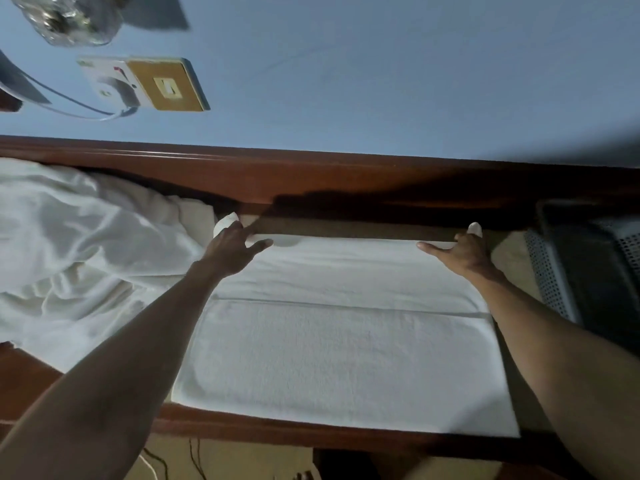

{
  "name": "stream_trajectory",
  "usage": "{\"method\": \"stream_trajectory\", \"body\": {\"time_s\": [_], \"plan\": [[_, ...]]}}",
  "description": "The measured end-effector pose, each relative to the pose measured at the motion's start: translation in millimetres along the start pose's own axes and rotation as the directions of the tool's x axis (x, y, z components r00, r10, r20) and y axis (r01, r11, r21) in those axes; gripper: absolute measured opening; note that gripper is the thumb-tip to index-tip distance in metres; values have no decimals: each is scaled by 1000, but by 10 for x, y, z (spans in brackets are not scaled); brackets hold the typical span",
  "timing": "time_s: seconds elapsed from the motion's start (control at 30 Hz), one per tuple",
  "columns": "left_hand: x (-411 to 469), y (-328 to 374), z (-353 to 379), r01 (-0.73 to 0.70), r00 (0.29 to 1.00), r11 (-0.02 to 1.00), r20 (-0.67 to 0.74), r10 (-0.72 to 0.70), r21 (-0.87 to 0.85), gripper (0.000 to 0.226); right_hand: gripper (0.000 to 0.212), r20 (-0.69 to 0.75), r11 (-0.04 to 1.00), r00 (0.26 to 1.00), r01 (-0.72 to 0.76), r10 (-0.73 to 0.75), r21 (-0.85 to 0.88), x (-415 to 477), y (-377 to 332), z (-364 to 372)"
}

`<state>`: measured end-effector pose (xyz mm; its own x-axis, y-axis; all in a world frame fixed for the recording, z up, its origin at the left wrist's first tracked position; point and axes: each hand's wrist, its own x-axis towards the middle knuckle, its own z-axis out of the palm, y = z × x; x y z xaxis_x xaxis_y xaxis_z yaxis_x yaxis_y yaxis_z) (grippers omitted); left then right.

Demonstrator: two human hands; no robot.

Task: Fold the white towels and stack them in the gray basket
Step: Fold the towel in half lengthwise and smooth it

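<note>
A white towel (339, 344) lies flat in front of me on the wooden-framed surface, with a seam line across its middle. My left hand (235, 245) pinches the towel's far left corner, and a bit of white cloth sticks up above the fingers. My right hand (464, 249) grips the far right corner the same way. A crumpled pile of white towels (79, 251) lies to the left, touching the flat towel's left side. The gray basket (588, 271), perforated and dark inside, stands at the right edge, just beyond my right forearm.
A dark wooden rail (311, 174) runs along the far side, with a blue wall (381, 81) behind it. On the wall at upper left hang a switch plate (166, 86) and a white cable. The near wooden edge (277, 427) borders the towel.
</note>
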<state>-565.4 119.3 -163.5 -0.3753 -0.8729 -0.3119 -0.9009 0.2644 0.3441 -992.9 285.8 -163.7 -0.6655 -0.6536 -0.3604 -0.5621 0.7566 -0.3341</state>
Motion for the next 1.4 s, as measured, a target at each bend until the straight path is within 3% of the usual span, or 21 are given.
{"method": "stream_trajectory", "body": {"time_s": [0.17,0.3,0.47,0.63,0.93,1.13,1.3,1.4], "plan": [[-693,-128,155,-35,990,997,-138,25,-71,45,97,-143,985,990,23,2,172,-717,232,82],[-1215,-263,336,-83,972,993,-225,61,-89,35,79,-229,982,973,76,-35,172,-1164,541,242],[-1690,-435,643,-107,946,993,-314,86,-51,22,101,-334,971,932,195,-138,142,-1578,1010,533],[-2058,-625,943,-118,950,987,-301,82,-105,19,99,-325,971,942,148,-81,189,-1977,1302,796],[-2595,-780,1317,-179,933,974,-336,125,-136,15,72,-285,954,957,33,55,297,-2390,1707,1143],[-2695,-807,1409,-131,957,973,-279,75,-188,11,50,-258,958,965,29,48,287,-2541,1803,1291],[-2732,-829,1473,-52,979,978,-203,9,-203,5,47,-120,974,992,-1,29,226,-2520,1836,1401],[-2784,-860,1458,-43,982,978,-191,4,-203,5,46,-143,976,989,2,30,217,-2532,1876,1400]]}}
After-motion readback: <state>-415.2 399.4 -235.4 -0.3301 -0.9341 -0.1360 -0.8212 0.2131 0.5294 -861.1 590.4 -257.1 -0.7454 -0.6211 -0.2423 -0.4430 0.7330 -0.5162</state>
